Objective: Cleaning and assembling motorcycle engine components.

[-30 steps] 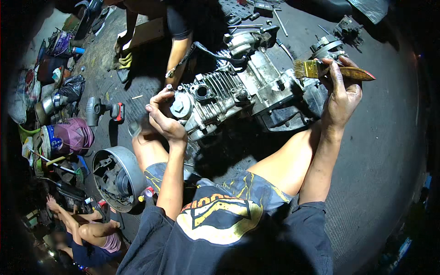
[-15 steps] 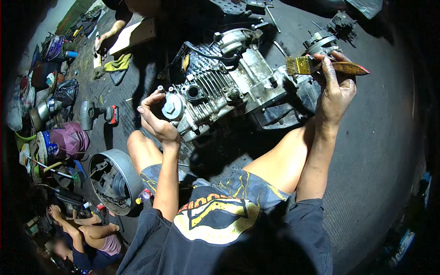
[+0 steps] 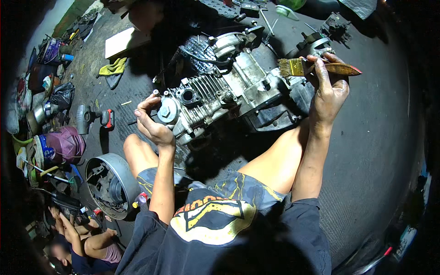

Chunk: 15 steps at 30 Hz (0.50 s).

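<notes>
A greasy metal engine block (image 3: pixel 252 87) with cooling fins and a dark round port lies on the floor in front of me. My left hand (image 3: pixel 151 121) grips its left end, fingers curled beside a round silver cap (image 3: pixel 168 111). My right hand (image 3: pixel 327 91) holds a paintbrush (image 3: pixel 343 68) with a wooden handle and worn bristles level, the bristles beside the engine's upper right part. A dark round-flanged part (image 3: pixel 311 43) sits just beyond that hand.
A cordless tool (image 3: pixel 84 119), a yellow-grey cloth (image 3: pixel 114 68), a pale board (image 3: pixel 119 41), a metal basin of parts (image 3: pixel 110 185) and piled clutter lie left. Tools (image 3: pixel 266 23) lie at the back. A co-worker (image 3: pixel 80 245) sits lower left; another person (image 3: pixel 144 13) is at the top.
The co-worker at the top has drawn an arm back from beside the engine and the board. The whole view has shifted slightly; my hands keep their holds.
</notes>
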Available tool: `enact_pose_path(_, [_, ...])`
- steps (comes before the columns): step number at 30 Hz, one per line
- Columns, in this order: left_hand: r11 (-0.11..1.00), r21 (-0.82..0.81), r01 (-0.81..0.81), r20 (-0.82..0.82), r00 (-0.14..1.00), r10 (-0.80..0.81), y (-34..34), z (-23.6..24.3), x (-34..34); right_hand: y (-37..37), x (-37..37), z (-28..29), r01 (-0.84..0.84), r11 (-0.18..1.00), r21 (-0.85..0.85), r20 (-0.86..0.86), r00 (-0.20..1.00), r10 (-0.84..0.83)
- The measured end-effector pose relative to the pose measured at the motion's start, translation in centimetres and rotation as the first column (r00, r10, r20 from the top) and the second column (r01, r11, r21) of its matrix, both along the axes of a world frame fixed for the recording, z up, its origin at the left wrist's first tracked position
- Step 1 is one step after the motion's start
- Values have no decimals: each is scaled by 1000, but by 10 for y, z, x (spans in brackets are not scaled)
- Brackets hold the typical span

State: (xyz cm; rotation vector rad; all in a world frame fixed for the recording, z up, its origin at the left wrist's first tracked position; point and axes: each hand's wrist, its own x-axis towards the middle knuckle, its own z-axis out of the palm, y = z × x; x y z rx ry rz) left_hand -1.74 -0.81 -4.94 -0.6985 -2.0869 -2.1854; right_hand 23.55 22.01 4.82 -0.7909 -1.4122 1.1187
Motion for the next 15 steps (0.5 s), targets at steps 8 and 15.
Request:
enact_pose_path(8, [1000, 12, -13, 8, 1000, 13, 1, 0, 1, 15, 9, -3, 110, 994, 16, -74, 991, -108])
enact_pose_path(15, [1000, 22, -8, 22, 1000, 8, 1, 1, 3, 15, 6, -5, 135, 990, -40, 33, 991, -133])
